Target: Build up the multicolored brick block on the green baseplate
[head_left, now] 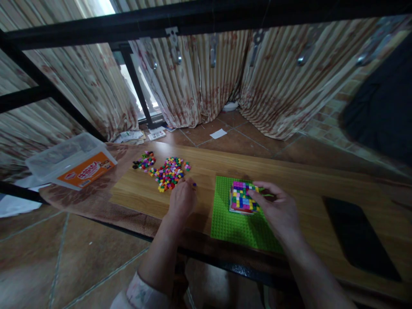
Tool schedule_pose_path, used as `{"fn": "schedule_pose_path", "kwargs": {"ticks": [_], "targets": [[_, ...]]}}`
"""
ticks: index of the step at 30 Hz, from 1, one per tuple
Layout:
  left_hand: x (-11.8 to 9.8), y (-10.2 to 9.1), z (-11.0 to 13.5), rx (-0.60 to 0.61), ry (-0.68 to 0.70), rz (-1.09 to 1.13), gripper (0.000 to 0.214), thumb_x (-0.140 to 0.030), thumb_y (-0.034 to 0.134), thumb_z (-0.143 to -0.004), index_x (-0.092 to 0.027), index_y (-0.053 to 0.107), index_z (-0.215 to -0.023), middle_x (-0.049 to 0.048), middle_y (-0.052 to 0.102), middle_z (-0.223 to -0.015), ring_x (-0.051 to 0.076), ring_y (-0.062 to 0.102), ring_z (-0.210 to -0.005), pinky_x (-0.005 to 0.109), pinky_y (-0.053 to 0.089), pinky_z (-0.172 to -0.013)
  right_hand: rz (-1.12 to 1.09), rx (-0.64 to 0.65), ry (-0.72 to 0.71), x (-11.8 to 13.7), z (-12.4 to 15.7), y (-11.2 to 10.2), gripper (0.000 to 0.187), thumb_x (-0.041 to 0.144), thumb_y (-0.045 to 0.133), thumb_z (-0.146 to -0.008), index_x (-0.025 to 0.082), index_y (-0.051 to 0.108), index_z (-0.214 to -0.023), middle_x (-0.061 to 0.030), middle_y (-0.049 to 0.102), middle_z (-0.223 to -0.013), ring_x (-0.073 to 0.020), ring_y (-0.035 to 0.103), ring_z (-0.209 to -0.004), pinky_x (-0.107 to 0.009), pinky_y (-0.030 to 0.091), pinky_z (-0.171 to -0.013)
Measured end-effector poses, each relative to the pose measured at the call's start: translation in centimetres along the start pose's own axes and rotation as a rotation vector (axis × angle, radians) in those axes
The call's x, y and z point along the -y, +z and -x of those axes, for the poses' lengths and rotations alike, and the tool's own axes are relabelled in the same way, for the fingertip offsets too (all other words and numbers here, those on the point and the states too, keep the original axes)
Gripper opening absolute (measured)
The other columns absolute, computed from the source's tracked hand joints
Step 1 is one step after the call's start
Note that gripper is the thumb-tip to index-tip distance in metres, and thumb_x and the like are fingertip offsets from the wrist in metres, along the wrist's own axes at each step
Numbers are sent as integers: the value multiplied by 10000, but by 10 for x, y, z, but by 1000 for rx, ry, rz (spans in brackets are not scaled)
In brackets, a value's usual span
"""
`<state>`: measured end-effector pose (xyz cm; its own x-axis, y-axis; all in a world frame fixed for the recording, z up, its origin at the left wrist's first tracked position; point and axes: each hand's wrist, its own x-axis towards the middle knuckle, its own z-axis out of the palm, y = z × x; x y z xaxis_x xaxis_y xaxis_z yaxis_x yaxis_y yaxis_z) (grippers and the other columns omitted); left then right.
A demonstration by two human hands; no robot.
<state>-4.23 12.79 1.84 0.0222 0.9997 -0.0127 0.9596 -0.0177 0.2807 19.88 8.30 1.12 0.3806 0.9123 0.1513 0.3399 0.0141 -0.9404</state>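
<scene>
The left forearm reaches up and forward from the bottom of the view, its pale patterned sleeve [143, 292] ending well short of the wrist. The left hand [183, 197] is turned with its back upward, knuckles forward and fingers curled in, low over the wooden board [196, 165] at the near edge of the loose bricks [169, 171]. A small blue brick [194, 184] lies just beside its fingertips; the fingers are mostly hidden from this angle, so I cannot tell whether they pinch anything.

The right forearm is bare and slants in from the lower right, the wrist roughly in line with it. The right hand [283, 212] grips the right side of the brick block [243, 197], thumb stretched across onto its multicoloured top, index finger reaching toward the far right corner, the other fingers bent behind. That block sits on the green baseplate [222, 227], toward its far side, with the hand's wrist above the plate's right edge. Further right, apart from both hands, a dark flat object [360, 236] lies on the board
</scene>
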Motion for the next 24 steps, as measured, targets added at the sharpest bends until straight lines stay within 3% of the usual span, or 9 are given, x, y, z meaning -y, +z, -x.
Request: {"fn": "schedule_pose_path", "kwargs": {"ticks": [10,15,20,24], "targets": [[0,1,-1,0,11,14,294,-89,495,-838,-161,685,-1051,101,717,-945,229,650,-1021,299,478,-877,-139,22,99,6,0,2,441,475,832,-618,187,750,-941,-23,697,-723,-143,585,-563,-282,473,-516],[-6,-2,-3,-4,-43,-13,196,-188,535,-860,-190,696,-971,96,704,-972,222,670,-922,290,487,-784,-264,25,148,5,2,6,410,427,850,-603,208,751,-935,-13,701,-743,-147,618,-627,-288,513,-566],[-11,-3,-4,-5,-95,-17,236,-201,481,-893,-209,706,-964,89,704,-987,223,673,-911,294,485,-757,-349,-114,99,3,-1,7,308,407,816,-657,223,753,-895,-29,733,-832,-164,655,-736,-334,543,-683],[-9,1,-4,-44,-53,64,221,-167,487,-881,-198,703,-917,81,706,-956,206,669,-905,283,479,-778,-306,-272,19,7,-3,1,236,394,780,-702,222,755,-861,-37,743,-853,-185,674,-820,-373,534,-801]]}}
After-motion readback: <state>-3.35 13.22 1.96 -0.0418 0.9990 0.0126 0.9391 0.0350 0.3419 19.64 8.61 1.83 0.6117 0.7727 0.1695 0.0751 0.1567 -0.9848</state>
